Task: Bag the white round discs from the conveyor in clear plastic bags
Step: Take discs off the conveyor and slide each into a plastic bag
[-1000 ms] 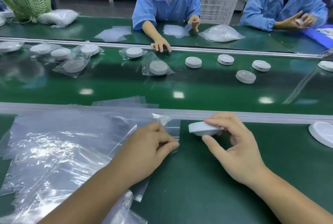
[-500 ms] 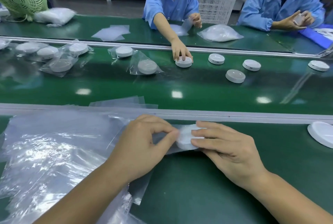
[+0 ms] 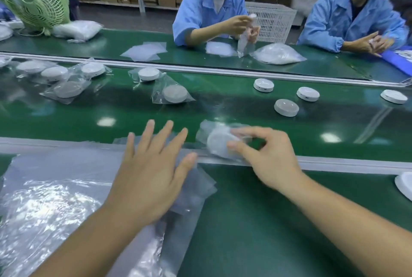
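The conveyor belt (image 3: 223, 111) runs across the middle of the frame. Your bench (image 3: 256, 221) is along the bottom, with the pile of clear bags (image 3: 55, 198) over its lower left. Your left hand (image 3: 149, 172) is over that pile, grip spread wide, fingers straight, holding nothing.

Your right hand (image 3: 269, 160) is dead centre, grip pinching the bagged disc (image 3: 217, 144) between thumb and fingertips, right above the metal rail (image 3: 345, 165) between bench and belt. It's blurry, so I can't tell how the bag mouth sits.

My take is you're at the drop-off. Set it flat on the open green just past the rail. Keep it clear of the bare discs (image 3: 286, 107) on the right and the finished bagged discs (image 3: 175, 93) up and to the left. Let go low so the disc doesn't slide out, and have the left hand peel off just one bag.
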A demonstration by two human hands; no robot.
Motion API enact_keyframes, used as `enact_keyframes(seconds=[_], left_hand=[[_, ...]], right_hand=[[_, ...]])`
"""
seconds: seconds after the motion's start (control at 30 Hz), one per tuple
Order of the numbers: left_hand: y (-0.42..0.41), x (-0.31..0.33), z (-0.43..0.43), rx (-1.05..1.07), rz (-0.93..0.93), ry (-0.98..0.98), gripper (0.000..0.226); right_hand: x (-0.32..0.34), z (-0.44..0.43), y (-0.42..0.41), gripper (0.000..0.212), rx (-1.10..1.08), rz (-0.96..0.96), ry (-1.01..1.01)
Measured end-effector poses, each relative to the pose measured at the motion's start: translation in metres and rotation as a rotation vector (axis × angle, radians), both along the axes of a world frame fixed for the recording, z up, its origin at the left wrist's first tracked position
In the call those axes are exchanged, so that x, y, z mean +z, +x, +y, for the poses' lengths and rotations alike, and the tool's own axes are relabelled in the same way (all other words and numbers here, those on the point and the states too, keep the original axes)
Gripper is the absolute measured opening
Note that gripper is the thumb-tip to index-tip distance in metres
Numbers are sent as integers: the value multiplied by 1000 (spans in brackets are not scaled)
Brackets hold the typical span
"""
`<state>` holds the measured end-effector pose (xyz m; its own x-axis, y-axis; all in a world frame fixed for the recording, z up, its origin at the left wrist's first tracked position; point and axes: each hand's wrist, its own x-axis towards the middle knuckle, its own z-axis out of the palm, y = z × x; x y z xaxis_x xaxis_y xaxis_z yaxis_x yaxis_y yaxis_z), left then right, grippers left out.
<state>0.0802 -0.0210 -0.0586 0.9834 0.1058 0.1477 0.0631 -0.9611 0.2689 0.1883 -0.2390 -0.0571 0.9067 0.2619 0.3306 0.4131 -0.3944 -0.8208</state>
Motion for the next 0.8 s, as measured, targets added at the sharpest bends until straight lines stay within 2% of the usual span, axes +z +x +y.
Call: enact_keyframes(seconds=[0.07, 0.13, 0.17, 0.23, 0.3, 0.37, 0.4, 0.47, 0.5, 0.57, 0.6, 0.67, 0.73, 0.8], left_hand=[[2, -5, 14, 26, 307, 195, 77], [0, -11, 16, -3, 382, 227, 75], [-1, -9, 14, -8, 361, 236, 72], [-6, -5, 10, -35, 322, 253, 67], [-9, 2, 2, -101, 243, 272, 63], [-10, 7, -7, -143, 190, 298, 60], [-9, 6, -12, -162, 95, 288, 56], [-6, 4, -20, -283, -89, 215, 44], [-5, 3, -24, -378, -129, 177, 35], [-6, -2, -28, -523, -118, 139, 20], [-7, -6, -28, -561, -88, 133, 21], [-10, -12, -27, -593, -65, 111, 22], [-14, -12, -28, -592, -77, 85, 15], [-16, -13, -29, -563, -104, 80, 10]], right_hand=[[4, 8, 58, 27, -161, -65, -43], [5, 10, 115, 26, -308, -85, -139], [4, 10, 139, 29, -342, -64, -289], [-8, 6, 173, 34, -268, 30, -554], [-13, 0, 191, 28, -189, 11, -623], [-16, -14, 205, 20, -293, -78, -613], [-19, -23, 211, 26, -347, -123, -694], [-27, -40, 218, 49, -325, -47, -965], [-30, -46, 219, 50, -284, -7, -1038], [-32, -50, 215, 36, -252, -54, -1083], [-28, -49, 208, 29, -241, -79, -1060], [-18, -45, 189, 24, -245, -80, -864], [-7, -44, 157, 24, -278, -31, -525], [4, -47, 107, 25, -213, 75, -209]])
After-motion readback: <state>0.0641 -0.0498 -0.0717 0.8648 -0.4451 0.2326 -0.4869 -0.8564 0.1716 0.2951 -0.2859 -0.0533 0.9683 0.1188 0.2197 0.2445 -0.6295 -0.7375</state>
